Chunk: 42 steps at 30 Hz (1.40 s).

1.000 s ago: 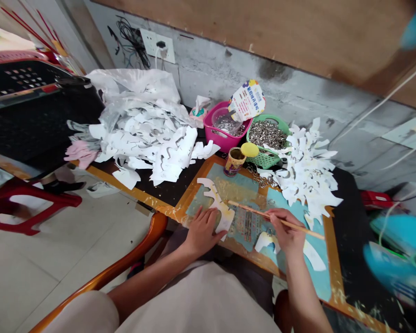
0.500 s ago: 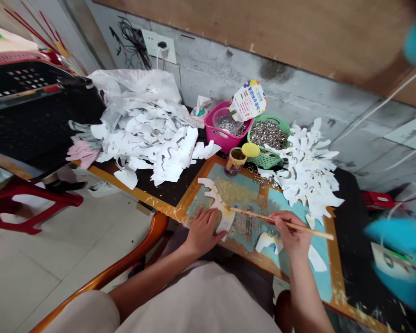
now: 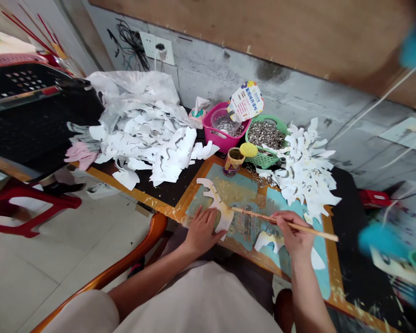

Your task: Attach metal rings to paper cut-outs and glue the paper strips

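Your left hand point(image 3: 204, 230) lies flat and open, fingers slightly spread, pressing down on a white paper cutout point(image 3: 217, 204) with an antler-like outline. Your right hand point(image 3: 293, 233) is narrowed to a pinch around a thin wooden stick point(image 3: 314, 232), which crosses toward your left hand, its far end at the cutout's edge. Just beyond your right hand lies a smaller white cutout point(image 3: 267, 241), and beneath both hands is a stained board with an orange frame point(image 3: 190, 194), covered by teal printed sheets point(image 3: 235, 178); their small print is too blurred to read. Past your left fingertips stand a small patterned jar point(image 3: 233, 163) and a yellow sponge-like dab point(image 3: 248, 149). Farther out, beyond your right hand, a green plastic basket point(image 3: 263, 159) holds metal rings point(image 3: 266, 135), beside a pink basket point(image 3: 217, 134) with a colourful printed card point(image 3: 246, 102) — its lettering is too small to make out. White cutouts are heaped to the right point(image 3: 305, 171) and, well to your left, in a larger pile point(image 3: 169, 157) on a plastic bag point(image 3: 131, 83) — a wall socket point(image 3: 156, 51) sits above it.
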Available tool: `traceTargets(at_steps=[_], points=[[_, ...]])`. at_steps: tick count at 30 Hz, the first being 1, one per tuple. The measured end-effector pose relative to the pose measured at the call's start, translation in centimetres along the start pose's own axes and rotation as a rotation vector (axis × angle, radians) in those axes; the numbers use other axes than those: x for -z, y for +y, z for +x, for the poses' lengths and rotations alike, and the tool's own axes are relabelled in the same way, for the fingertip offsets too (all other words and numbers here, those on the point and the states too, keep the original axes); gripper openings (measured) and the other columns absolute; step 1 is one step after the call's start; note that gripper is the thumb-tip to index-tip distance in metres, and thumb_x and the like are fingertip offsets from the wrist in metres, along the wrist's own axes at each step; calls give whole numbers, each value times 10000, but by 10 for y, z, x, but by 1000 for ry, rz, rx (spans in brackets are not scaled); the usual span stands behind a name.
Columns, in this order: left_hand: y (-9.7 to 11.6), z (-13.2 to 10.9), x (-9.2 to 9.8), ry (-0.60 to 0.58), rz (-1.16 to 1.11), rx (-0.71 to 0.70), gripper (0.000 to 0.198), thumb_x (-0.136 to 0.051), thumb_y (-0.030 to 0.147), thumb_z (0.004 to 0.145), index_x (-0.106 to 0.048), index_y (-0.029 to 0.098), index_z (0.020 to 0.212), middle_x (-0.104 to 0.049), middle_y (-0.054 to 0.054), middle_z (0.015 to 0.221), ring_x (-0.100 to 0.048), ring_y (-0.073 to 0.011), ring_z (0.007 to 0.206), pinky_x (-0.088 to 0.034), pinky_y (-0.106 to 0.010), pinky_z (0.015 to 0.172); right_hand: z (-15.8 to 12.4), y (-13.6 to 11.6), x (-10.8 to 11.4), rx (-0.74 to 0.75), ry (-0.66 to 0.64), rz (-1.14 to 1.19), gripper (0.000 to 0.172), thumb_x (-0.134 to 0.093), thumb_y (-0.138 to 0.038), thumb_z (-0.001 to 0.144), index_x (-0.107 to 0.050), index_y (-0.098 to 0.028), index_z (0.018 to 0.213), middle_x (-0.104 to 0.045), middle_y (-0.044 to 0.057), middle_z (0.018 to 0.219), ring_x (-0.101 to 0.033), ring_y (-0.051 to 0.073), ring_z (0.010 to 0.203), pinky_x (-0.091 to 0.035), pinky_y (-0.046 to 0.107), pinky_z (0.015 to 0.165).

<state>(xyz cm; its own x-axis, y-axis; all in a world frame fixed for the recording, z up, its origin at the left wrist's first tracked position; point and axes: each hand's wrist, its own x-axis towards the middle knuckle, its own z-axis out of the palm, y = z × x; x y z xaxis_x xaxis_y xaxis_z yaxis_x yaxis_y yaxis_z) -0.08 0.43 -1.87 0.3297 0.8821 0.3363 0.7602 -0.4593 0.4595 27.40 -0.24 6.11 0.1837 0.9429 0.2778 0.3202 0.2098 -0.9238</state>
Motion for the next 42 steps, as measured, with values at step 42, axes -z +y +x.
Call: traceTargets(at_steps=[42], points=[[-1, -1, -3, 18, 5, -3, 545, -710, 468, 818, -493, 192, 1235, -669, -137, 1214, -625, -323, 1160, -358, -574, 1122, 3, 17, 17, -70, 27, 223, 76, -708, -254, 807, -720, -217, 741, -699, 28, 767, -656, 182, 686, -542, 297, 609]])
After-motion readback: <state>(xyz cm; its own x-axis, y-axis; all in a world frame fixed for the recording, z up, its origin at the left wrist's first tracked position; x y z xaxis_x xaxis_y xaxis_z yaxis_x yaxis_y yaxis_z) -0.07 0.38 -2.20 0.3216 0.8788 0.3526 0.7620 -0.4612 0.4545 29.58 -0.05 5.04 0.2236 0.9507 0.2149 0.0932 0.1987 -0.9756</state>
